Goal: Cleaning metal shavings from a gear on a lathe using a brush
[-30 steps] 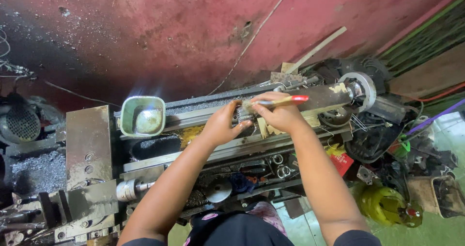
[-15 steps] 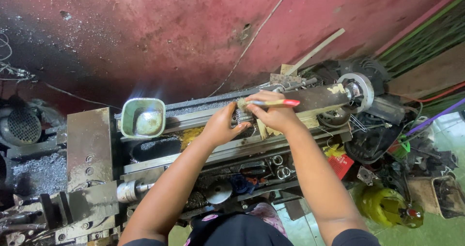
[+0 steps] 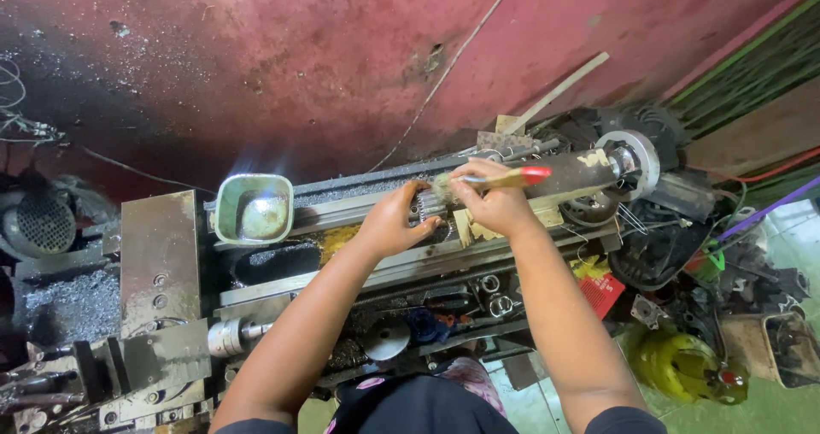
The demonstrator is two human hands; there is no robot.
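Observation:
Both my arms reach forward over a grimy metal lathe (image 3: 359, 208). My right hand (image 3: 491, 199) grips a paintbrush (image 3: 504, 178) with a wooden handle and a red tip, its bristles pressed against a small dark toothed metal part (image 3: 424, 210). My left hand (image 3: 391, 223) holds that part from the left, on top of the lathe bed. The part is mostly hidden by my fingers.
A square green metal bowl (image 3: 254, 208) with liquid sits on the lathe to the left. The round chuck (image 3: 632, 162) is at the right end. A red wall (image 3: 342, 67) stands behind. Cluttered parts, a yellow object (image 3: 675, 366) and cables lie at the right.
The brush has shifted slightly in my right hand over the part, its red tip swinging a little; both hands stay at the same spot on the lathe.

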